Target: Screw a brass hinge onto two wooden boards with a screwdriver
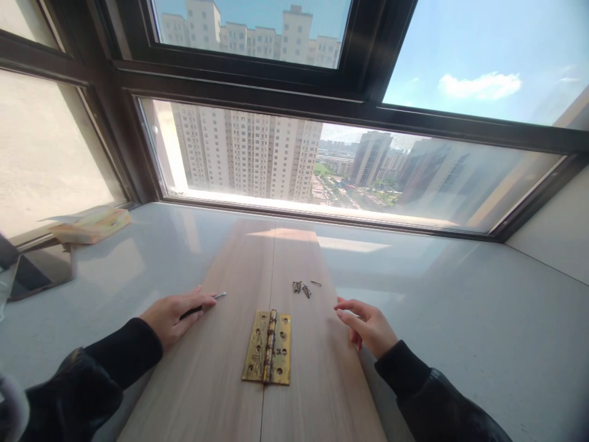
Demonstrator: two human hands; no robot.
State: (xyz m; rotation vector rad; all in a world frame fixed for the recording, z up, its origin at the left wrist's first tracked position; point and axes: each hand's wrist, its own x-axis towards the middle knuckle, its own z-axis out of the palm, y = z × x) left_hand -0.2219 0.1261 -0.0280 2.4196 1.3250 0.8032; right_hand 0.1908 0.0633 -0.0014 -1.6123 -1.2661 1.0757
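A worn brass hinge (266, 348) lies opened flat across the seam between two pale wooden boards (239, 264). Several screws (302, 288) rest loose on the right board, beyond the hinge. At the left board's edge, my left hand (180, 312) has its fingers closed around a small screwdriver (221, 295) with a dark handle; the metal tip points right. My right hand (365, 322) is at the right board's outer edge, fingers bent and apart, with nothing visible in it. Neither hand touches the hinge.
The boards lie on a glossy white sill (437, 294) below a dark-framed window (294, 212). At far left are a dark phone-like slab (41, 270) and a blurred yellowish packet (89, 226). A white wall (552, 215) stands at right.
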